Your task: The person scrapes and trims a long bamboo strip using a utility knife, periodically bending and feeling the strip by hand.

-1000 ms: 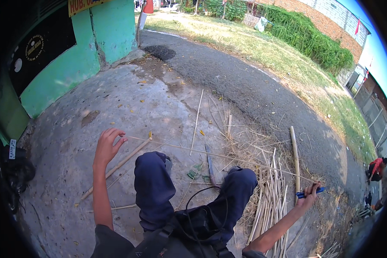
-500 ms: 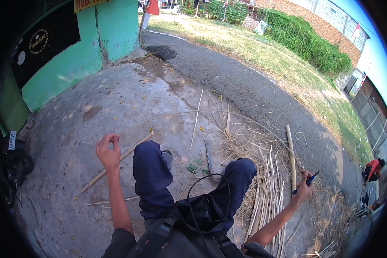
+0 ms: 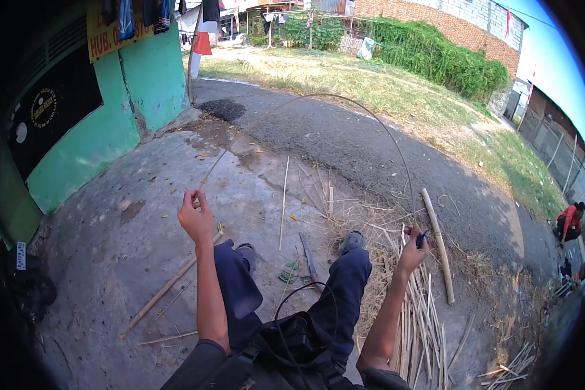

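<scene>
A long thin bamboo strip (image 3: 385,123) stands bent in a tall arch in front of me, its ends at my two hands. My left hand (image 3: 196,211) pinches one end between thumb and fingertips. At the other end my right hand (image 3: 413,250) is closed on the strip. It also holds a small blue-and-black tool (image 3: 422,238), whose kind I cannot make out. Between my feet a long-bladed knife (image 3: 309,255) lies on the concrete.
Many split bamboo strips (image 3: 424,312) and pale shavings lie by my right leg. A thick bamboo pole (image 3: 439,247) is beyond them; another pole (image 3: 162,292) lies to my left. A single strip (image 3: 284,205) lies ahead. A person in red (image 3: 569,221) crouches far right.
My hands have come closer together and moved forward. The strip has gone from a shallow curve to a high arch. My knees have spread less and the view has tilted up.
</scene>
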A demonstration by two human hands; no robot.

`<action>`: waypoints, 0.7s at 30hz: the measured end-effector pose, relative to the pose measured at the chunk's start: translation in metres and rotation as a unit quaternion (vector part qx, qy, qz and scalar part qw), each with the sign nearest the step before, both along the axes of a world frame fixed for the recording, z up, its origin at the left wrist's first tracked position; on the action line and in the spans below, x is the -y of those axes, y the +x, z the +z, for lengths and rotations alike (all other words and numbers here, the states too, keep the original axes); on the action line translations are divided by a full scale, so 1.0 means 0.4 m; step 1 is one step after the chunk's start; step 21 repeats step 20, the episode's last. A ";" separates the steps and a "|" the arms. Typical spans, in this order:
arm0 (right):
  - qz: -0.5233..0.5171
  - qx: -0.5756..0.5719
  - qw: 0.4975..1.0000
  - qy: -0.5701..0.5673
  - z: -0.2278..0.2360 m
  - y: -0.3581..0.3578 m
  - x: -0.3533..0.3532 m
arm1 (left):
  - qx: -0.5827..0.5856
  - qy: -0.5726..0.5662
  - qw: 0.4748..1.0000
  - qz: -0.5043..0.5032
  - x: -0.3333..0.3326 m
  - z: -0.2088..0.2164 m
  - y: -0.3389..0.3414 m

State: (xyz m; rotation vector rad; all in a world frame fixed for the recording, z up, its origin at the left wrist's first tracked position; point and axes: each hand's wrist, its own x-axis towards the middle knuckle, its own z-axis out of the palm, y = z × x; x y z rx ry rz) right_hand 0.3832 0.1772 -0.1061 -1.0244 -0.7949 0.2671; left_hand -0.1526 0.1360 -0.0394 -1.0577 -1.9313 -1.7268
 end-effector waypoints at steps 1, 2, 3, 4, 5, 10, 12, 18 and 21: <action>0.012 -0.044 0.999 -0.025 -0.021 0.005 -0.027 | 0.023 0.001 1.000 -0.009 -0.026 -0.011 -0.003; 0.027 -0.089 0.994 -0.048 -0.029 -0.003 -0.054 | 0.019 0.000 1.000 -0.010 -0.049 -0.021 -0.012; 0.032 -0.102 0.993 -0.048 -0.039 -0.013 -0.079 | 0.036 0.002 0.999 -0.008 -0.071 -0.035 -0.022; 0.036 -0.115 0.991 -0.049 -0.049 -0.021 -0.099 | 0.054 0.003 0.999 -0.005 -0.093 -0.051 -0.032; 0.033 -0.120 0.992 -0.036 -0.057 -0.043 -0.123 | 0.052 0.002 0.999 -0.003 -0.117 -0.076 -0.053; 0.089 -0.160 0.982 -0.052 -0.068 -0.126 -0.215 | 0.106 0.040 0.992 -0.050 -0.221 -0.143 -0.066; 0.074 -0.157 0.984 -0.041 -0.079 -0.146 -0.250 | 0.124 0.048 0.989 -0.063 -0.258 -0.175 -0.063; 0.064 -0.147 0.985 -0.068 -0.146 -0.162 -0.283 | 0.170 0.029 0.983 -0.063 -0.268 -0.283 -0.127; 0.074 -0.139 0.985 -0.064 -0.166 -0.154 -0.284 | 0.161 0.012 0.986 -0.043 -0.254 -0.308 -0.185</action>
